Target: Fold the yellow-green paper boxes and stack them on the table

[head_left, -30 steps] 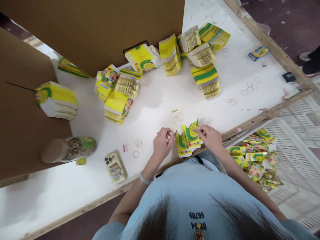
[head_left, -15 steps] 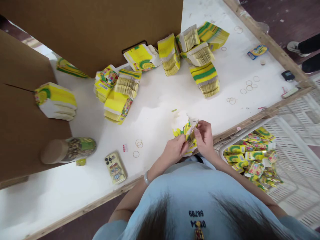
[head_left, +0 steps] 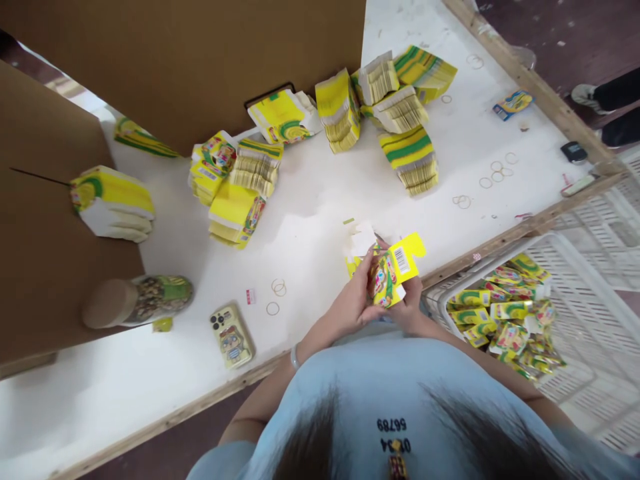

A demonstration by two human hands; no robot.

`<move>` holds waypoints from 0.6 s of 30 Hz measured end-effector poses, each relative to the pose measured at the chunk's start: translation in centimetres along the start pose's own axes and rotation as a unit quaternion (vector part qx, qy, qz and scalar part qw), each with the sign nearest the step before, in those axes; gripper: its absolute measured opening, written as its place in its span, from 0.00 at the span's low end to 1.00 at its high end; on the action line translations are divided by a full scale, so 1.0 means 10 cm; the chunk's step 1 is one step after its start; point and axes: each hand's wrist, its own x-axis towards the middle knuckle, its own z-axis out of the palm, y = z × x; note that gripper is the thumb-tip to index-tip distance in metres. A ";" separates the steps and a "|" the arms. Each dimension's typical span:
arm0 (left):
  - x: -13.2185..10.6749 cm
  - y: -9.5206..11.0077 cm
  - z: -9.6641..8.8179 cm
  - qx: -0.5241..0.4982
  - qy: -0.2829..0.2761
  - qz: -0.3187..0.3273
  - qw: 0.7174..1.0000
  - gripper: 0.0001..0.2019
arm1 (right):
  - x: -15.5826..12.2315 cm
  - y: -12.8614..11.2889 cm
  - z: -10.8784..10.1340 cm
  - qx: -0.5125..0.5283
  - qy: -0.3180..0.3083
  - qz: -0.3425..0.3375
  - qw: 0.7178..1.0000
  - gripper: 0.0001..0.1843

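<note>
Together, the left hand (head_left: pixel 354 297) and right hand (head_left: pixel 411 307) grip a yellow barcoded carton (head_left: pixel 391 272). Near right, a white crate (head_left: pixel 586 328) holds yellow packets (head_left: pixel 511 337).

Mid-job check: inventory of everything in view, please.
table: 1, white, centre
held carton: 1, yellow and green, centre
cartons: several, yellow and white, beside held carton
carton bundles: several, yellow, green, white, across table
cardboard panels: 2, brown, upper left
jar: 1, clear, beige lid, left
phone: 1, pale yellow case, left
label: 1, pink and white, beside phone
rubber bands: several, tan, scattered on table
small box: 1, blue and yellow, right
small object: 1, black, right corner
crate: at least 1, white, right
packets: many, yellow and green, in crate
another person's legs: 2, black, upper right
shirt: 1, light blue, bottom
bracelet: 1, pale, left wrist
left hand: 1, bare, holding carton's left side
right hand: 1, bare, at carton's lower right
</note>
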 end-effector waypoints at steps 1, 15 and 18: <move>-0.01 0.00 0.00 0.008 -0.010 0.001 1.000 0.43 | 0.00 -0.02 0.02 0.008 0.026 -0.017 0.999 0.32; -0.04 0.08 0.09 -0.141 0.144 -0.239 0.950 0.31 | 0.17 -0.09 0.10 0.055 0.111 0.020 0.992 0.20; -0.15 0.07 0.09 -0.219 0.154 -0.234 0.935 0.36 | 0.05 0.03 0.06 0.071 0.079 -0.016 0.994 0.22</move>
